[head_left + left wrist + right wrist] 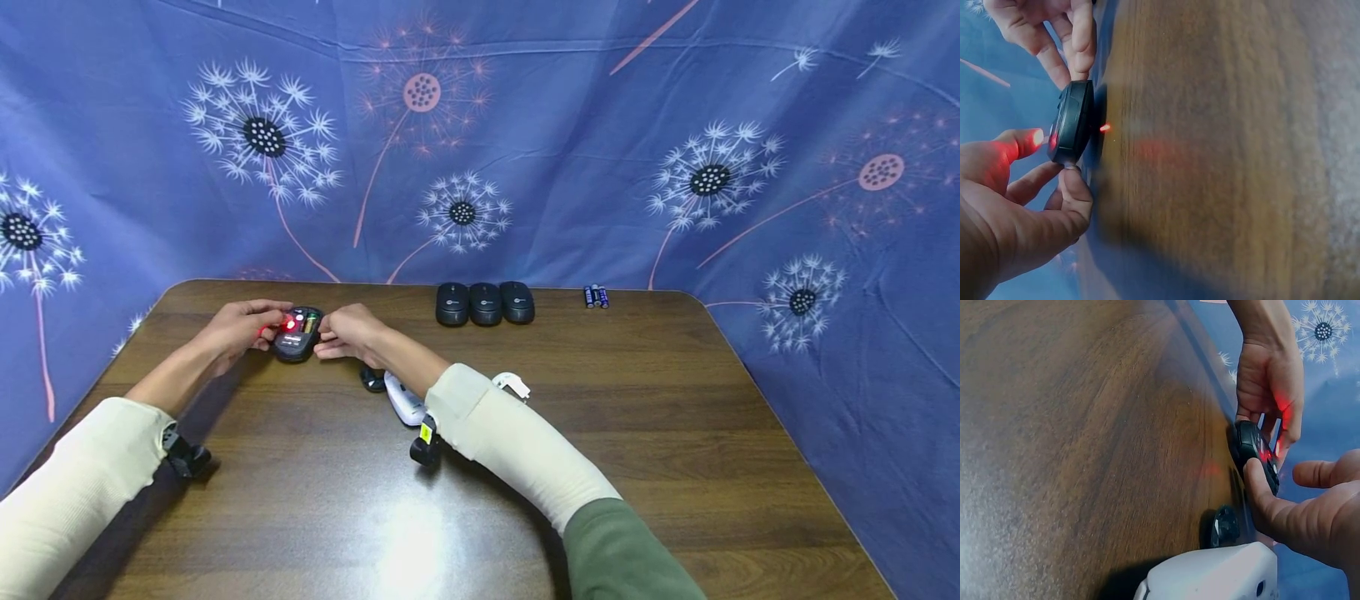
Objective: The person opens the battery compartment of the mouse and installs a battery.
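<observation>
A black computer mouse [292,348] is held underside up near the table's far left, its battery bay open with a battery [310,323] inside. Red light from its sensor shines on the fingertips of my left hand [238,329], which pinches the mouse's left edge. My right hand [351,332] holds the opposite edge, thumb against the side in the right wrist view. Close by my right forearm lie a small black piece [371,379], perhaps a battery cover, and a white mouse [405,402], partly hidden by the arm.
Three black mice [485,304] stand side by side at the wooden table's [675,467] back. Farther right are three blue batteries [596,297]. A white curved cover [512,383] lies beyond my right sleeve. A blue dandelion-print cloth [570,150] hangs behind the table.
</observation>
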